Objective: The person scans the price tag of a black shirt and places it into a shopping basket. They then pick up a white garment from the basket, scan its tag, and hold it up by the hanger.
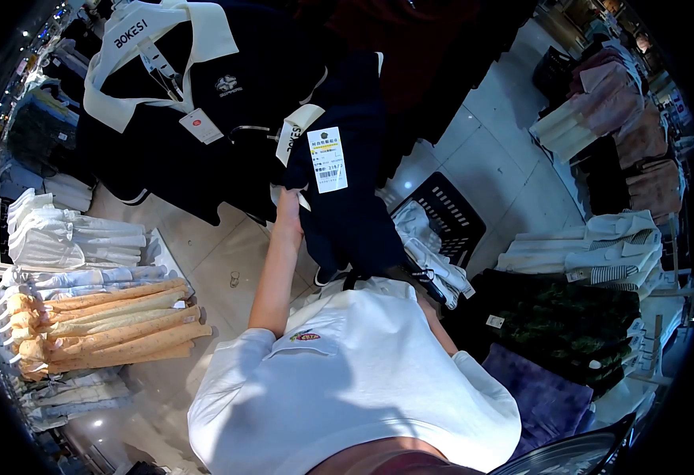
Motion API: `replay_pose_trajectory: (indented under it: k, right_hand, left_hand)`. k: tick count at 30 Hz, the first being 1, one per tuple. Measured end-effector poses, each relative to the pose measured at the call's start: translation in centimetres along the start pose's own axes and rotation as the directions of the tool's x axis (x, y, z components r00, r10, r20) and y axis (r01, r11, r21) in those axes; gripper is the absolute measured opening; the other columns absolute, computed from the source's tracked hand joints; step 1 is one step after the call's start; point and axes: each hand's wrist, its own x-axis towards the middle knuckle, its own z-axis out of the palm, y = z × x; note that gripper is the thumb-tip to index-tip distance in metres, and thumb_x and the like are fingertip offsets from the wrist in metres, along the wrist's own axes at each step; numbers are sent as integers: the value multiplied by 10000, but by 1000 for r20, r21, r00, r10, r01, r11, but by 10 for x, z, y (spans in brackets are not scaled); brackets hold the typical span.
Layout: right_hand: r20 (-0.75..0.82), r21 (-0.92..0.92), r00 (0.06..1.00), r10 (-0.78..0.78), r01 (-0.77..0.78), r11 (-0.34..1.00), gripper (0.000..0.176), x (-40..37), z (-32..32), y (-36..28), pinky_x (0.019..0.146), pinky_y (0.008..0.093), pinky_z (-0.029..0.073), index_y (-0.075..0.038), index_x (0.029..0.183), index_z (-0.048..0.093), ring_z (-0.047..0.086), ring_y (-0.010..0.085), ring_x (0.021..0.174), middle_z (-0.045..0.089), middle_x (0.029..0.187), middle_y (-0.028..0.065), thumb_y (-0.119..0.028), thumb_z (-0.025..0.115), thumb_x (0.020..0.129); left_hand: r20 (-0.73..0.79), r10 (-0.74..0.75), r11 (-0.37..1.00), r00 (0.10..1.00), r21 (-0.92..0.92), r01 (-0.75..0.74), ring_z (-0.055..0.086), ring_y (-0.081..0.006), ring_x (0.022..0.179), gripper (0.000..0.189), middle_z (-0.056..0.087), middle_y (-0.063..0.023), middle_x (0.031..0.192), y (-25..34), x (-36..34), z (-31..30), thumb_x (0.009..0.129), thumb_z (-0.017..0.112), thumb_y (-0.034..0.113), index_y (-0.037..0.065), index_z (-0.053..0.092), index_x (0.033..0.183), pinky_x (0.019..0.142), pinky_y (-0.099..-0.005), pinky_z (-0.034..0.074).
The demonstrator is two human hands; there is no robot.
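Closest to the body, the navy garment [355,222] is held up in the air at chest height, above the tiled floor [220,253]. The left hand [287,212] is closed on its near edge beside the cream placket, the fingers buried in the cloth. The right hand is hidden under the lower hem, so its state cannot be told.

The fabric is judged soft, limp and light. It would sag wherever it is unsupported, so it is best taken at the collar or shoulders. The hang tag [327,159] dangles loose and could be snagged.

Just beyond, a black basket [451,207] holding white clothes [430,253] stands on the floor under the garment's right side. Folded dark green stacks [553,317] and white shirts [600,245] are crowded along the right. Peach garments [109,324] are racked to the left. Farthest off, a cream-collared polo [228,119] is hung directly behind, touching or nearly touching the held piece.
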Motion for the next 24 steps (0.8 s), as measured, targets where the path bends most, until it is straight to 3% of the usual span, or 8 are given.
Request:
replay_pose_trajectory:
  k: [10,16,21,23,24]
  right_hand:
    - [272,85,932,240,-271,959,483,3,-10,-4,797,360,477,40,1140,560,611,295,943,620,1061,202,-286,612,787]
    - [551,15,709,440,-535,845,528,2,-40,-25,821,359,468,36,1178,540,601,288,979,612,1102,206,-316,610,790]
    - [644,-45,587,491,-611,790,559,2,-65,-30,838,359,462,33,1204,526,595,283,1003,606,1130,208,-336,609,793]
    - [679,-72,590,437,-538,840,587,0,-76,-23,773,329,486,37,1214,525,635,220,855,665,966,159,-346,603,776]
    - [686,-206,514,514,-541,815,598,3,-91,-37,703,298,499,-17,1239,531,641,172,704,681,801,102,-331,624,739]
  left_hand:
    - [3,28,1000,1000,8,-28,624,-259,954,433,633,-116,1055,-6,-1,5,736,598,114,39,557,1160,834,-391,527]
    - [-14,43,999,999,-20,-44,628,-250,941,388,638,-101,1043,-13,2,-3,770,580,85,51,560,1156,834,-382,526]
    - [70,-14,996,997,-85,20,628,-247,954,394,634,-98,1061,-18,10,-18,782,589,78,49,554,1174,841,-379,526]
    - [87,-4,997,996,-77,10,627,-247,959,406,632,-98,1068,-20,9,-20,777,595,80,48,551,1180,845,-379,525]
    - [82,-6,998,997,-55,10,626,-247,963,416,631,-97,1073,-17,3,-12,770,596,77,47,551,1182,848,-380,524]
